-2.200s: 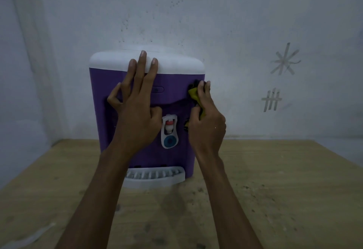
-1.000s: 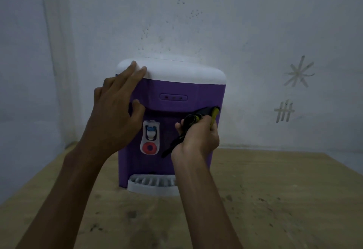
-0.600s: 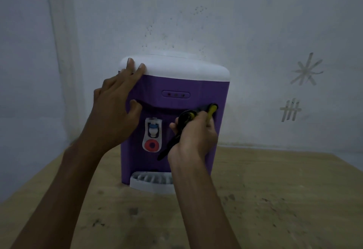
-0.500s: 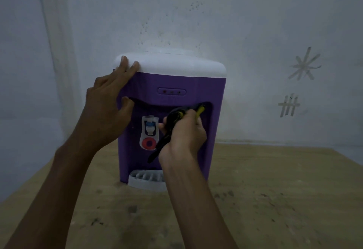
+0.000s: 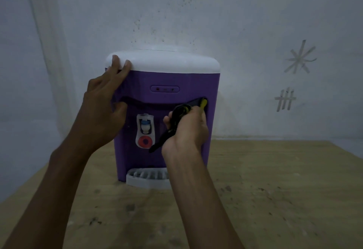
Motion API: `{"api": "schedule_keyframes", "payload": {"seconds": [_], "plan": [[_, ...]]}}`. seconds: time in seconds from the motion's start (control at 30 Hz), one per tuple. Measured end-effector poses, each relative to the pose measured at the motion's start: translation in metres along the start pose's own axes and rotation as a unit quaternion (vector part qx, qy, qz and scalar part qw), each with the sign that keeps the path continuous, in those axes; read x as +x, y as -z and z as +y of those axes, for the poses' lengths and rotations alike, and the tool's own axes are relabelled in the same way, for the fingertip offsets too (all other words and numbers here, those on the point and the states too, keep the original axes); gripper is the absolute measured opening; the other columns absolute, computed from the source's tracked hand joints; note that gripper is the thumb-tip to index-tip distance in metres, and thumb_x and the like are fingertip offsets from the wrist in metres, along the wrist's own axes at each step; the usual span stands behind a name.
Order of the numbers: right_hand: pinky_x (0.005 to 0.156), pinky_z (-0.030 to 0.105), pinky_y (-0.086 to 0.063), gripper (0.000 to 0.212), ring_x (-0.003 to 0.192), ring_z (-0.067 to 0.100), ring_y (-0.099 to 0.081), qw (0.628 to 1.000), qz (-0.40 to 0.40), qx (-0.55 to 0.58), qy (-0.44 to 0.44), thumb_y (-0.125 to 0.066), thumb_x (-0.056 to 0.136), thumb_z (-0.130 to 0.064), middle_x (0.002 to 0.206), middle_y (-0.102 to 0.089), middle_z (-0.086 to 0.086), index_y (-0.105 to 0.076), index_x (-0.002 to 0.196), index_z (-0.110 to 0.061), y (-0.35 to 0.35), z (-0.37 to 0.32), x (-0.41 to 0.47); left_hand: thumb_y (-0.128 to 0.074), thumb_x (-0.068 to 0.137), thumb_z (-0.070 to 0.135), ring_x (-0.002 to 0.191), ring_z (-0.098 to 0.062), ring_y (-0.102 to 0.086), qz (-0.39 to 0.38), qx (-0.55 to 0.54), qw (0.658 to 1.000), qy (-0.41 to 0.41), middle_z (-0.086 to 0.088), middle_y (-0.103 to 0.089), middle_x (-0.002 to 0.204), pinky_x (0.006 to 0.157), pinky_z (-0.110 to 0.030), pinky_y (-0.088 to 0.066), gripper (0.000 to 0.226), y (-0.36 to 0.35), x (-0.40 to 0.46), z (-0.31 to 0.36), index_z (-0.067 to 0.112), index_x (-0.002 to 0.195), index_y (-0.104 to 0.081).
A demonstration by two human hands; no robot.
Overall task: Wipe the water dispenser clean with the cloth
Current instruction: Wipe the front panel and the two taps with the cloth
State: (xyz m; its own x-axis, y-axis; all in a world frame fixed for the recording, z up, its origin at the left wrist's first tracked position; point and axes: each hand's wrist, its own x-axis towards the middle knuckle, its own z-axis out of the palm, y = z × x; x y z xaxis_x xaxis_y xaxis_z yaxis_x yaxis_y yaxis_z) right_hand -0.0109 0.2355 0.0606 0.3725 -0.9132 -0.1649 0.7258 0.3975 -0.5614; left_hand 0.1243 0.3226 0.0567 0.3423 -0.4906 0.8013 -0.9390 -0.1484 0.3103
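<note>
My left hand flat, fingers straight on smooth purple plastic water dispenser, fingertips at its rounded white lid, my right hand fisted round bunched black-yellow cloth against its front recess

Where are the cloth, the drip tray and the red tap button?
cloth (image 5: 177, 116), head view, on the dark bunched part above the right hand's knuckles.
drip tray (image 5: 146, 177), head view, on its slotted white grille.
red tap button (image 5: 145, 141), head view, on its round red ring.

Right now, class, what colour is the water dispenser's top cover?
White, above a purple body; the water dispenser's top cover shows best in the head view.
</note>
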Motion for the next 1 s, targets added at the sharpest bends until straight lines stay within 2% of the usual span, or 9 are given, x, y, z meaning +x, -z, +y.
{"api": "schedule_keyframes", "payload": {"seconds": [0.1, 0.2, 0.33, 0.4, 0.5, 0.67, 0.8, 0.9, 1.0], "plan": [[0.042, 0.023, -0.048, 0.021, 0.038, 0.012, -0.056, 0.998, -0.036, -0.015, -0.049, -0.045, 0.106, -0.017, 0.061, -0.061, 0.006, -0.065, 0.107, -0.009, -0.001, 0.008, -0.007, -0.057, 0.091, -0.013, 0.154, -0.028, -0.019, 0.003, 0.002, 1.0, -0.007, 0.005, -0.012, 0.172, 0.112, -0.033, -0.03, 0.091, -0.001, -0.001, -0.001, 0.03, 0.163, -0.022], [0.041, 0.021, -0.048, 0.018, 0.038, 0.013, -0.054, 0.992, -0.05, 0.008, -0.112, -0.05, 0.105, -0.017, 0.06, -0.058, 0.009, -0.064, 0.102, -0.006, -0.002, 0.007, -0.009, -0.058, 0.09, -0.014, 0.155, -0.027, -0.017, -0.006, 0.003, 1.0, -0.007, 0.007, -0.009, 0.172, 0.106, -0.026, -0.032, 0.094, -0.001, 0.0, -0.003, 0.032, 0.163, -0.02], [0.045, 0.022, -0.051, 0.026, 0.048, 0.015, -0.057, 0.995, -0.028, 0.049, -0.078, -0.049, 0.105, -0.018, 0.074, -0.062, 0.012, -0.067, 0.123, -0.011, -0.004, 0.011, -0.009, -0.057, 0.09, -0.014, 0.154, -0.028, -0.019, -0.006, -0.006, 1.0, -0.008, 0.007, -0.011, 0.172, 0.112, -0.035, -0.034, 0.094, -0.001, -0.001, -0.005, 0.033, 0.163, -0.02], [0.047, 0.023, -0.052, 0.023, 0.05, 0.018, -0.056, 0.992, -0.045, 0.049, -0.107, -0.053, 0.103, -0.019, 0.076, -0.063, 0.013, -0.066, 0.119, -0.009, -0.005, 0.015, -0.009, -0.056, 0.089, -0.015, 0.154, -0.028, -0.019, -0.004, -0.01, 1.0, -0.004, 0.006, -0.012, 0.172, 0.117, -0.047, -0.036, 0.095, 0.0, -0.001, -0.005, 0.033, 0.163, -0.021], [0.047, 0.023, -0.052, 0.018, 0.045, 0.016, -0.053, 0.984, -0.069, 0.042, -0.156, -0.057, 0.101, -0.02, 0.066, -0.061, 0.01, -0.066, 0.108, -0.006, -0.004, 0.015, -0.002, -0.052, 0.086, -0.011, 0.154, -0.029, -0.022, -0.006, -0.015, 1.0, -0.013, 0.007, -0.015, 0.172, 0.113, -0.063, -0.038, 0.093, 0.001, -0.001, -0.008, 0.035, 0.162, -0.023], [0.044, 0.021, -0.05, 0.036, 0.047, 0.017, -0.058, 0.981, -0.08, 0.034, -0.172, -0.059, 0.1, -0.021, 0.077, -0.063, 0.01, -0.066, 0.131, -0.003, -0.009, 0.026, 0.004, -0.05, 0.086, -0.006, 0.155, -0.025, -0.021, -0.004, -0.018, 1.0, -0.002, 0.012, -0.015, 0.171, 0.117, -0.061, -0.034, 0.09, 0.003, -0.001, -0.009, 0.036, 0.162, -0.025], [0.042, 0.021, -0.05, 0.036, 0.042, 0.014, -0.061, 0.973, -0.106, 0.047, -0.199, -0.059, 0.101, -0.025, 0.08, -0.062, 0.012, -0.066, 0.129, -0.004, -0.016, 0.041, -0.002, -0.049, 0.084, -0.007, 0.155, -0.026, -0.021, -0.009, -0.02, 1.0, 0.008, 0.011, -0.015, 0.171, 0.116, -0.062, -0.035, 0.092, 0.004, -0.001, -0.006, 0.036, 0.162, -0.025], [0.042, 0.021, -0.049, 0.037, 0.042, 0.014, -0.061, 0.969, -0.116, 0.038, -0.215, -0.059, 0.1, -0.026, 0.075, -0.063, 0.012, -0.066, 0.129, -0.003, -0.017, 0.045, -0.005, -0.043, 0.079, 0.006, 0.155, -0.021, -0.021, -0.012, -0.005, 1.0, 0.018, 0.015, -0.014, 0.171, 0.116, -0.064, -0.032, 0.091, 0.006, -0.001, -0.005, 0.042, 0.161, -0.024], [0.04, 0.019, -0.046, 0.034, 0.04, 0.012, -0.058, 0.977, -0.085, 0.041, -0.192, -0.06, 0.1, -0.026, 0.072, -0.062, 0.01, -0.068, 0.124, -0.003, -0.017, 0.038, -0.006, -0.04, 0.076, 0.011, 0.154, -0.018, -0.022, -0.02, -0.005, 1.0, 0.022, 0.018, -0.013, 0.17, 0.115, -0.062, -0.033, 0.092, 0.008, -0.002, -0.004, 0.044, 0.16, -0.023]]}}
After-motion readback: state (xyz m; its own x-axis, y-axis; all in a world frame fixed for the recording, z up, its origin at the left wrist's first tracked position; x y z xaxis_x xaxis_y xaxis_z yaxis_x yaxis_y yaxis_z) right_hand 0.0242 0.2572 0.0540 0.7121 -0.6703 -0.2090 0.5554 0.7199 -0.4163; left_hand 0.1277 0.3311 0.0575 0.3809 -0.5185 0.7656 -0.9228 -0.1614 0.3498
